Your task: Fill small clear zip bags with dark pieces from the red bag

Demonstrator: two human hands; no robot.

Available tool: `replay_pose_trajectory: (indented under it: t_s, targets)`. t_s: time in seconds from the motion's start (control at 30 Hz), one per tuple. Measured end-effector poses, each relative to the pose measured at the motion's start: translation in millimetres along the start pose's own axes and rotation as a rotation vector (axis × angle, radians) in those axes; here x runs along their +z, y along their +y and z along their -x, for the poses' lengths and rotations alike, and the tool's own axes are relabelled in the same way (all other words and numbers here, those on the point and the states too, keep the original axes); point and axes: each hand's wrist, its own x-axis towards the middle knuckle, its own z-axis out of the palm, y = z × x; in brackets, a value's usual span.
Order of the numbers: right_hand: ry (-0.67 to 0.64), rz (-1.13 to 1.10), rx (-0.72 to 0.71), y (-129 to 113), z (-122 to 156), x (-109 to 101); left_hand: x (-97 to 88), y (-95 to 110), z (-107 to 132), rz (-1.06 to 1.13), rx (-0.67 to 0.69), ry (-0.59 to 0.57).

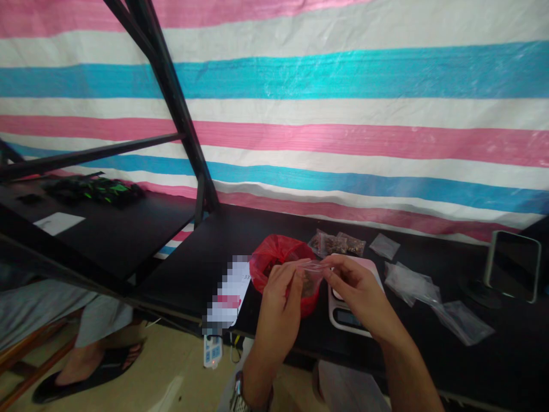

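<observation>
My left hand (282, 294) and my right hand (357, 288) pinch the top edge of a small clear zip bag (309, 281) from either side. Something brownish shows in the lower part of the bag; its kind is too blurred to tell. Behind and below my left hand stands a red plastic bag (268, 248), its mouth wide and dark contents partly visible. A white kitchen scale (337, 320) with a small display lies under my right hand, which covers part of it. Filled zip bags (332, 242) with brown bits lie just behind the scale.
Several flat clear bags (414, 283) are spread at the right. A phone (513, 266) leans on a stand there. Left of the red bag is a paper sheet (229, 294), near a power strip (213, 350). A black metal frame (171, 97) rises at left; another person's foot (81, 363) shows below.
</observation>
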Motion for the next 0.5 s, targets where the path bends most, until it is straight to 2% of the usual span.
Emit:
replay_pose_trajectory:
  t_s: [0.1, 0.2, 0.33, 0.5]
  targets:
    - [0.167, -0.051, 0.014, 1, 0, -21, 10.7, 1, 3, 0.073, -0.071, 0.072]
    - [0.389, 0.006, 0.040, 19, -2, -48, 13.7, -1, 2, 0.049, -0.063, 0.168]
    - [0.496, 0.258, 0.100, 59, -7, -75, 8.4, -9, -3, -0.018, -0.030, 0.191]
    - [0.669, 0.558, 0.035, 88, -11, -85, 3.2, -16, -6, -0.078, 0.021, 0.215]
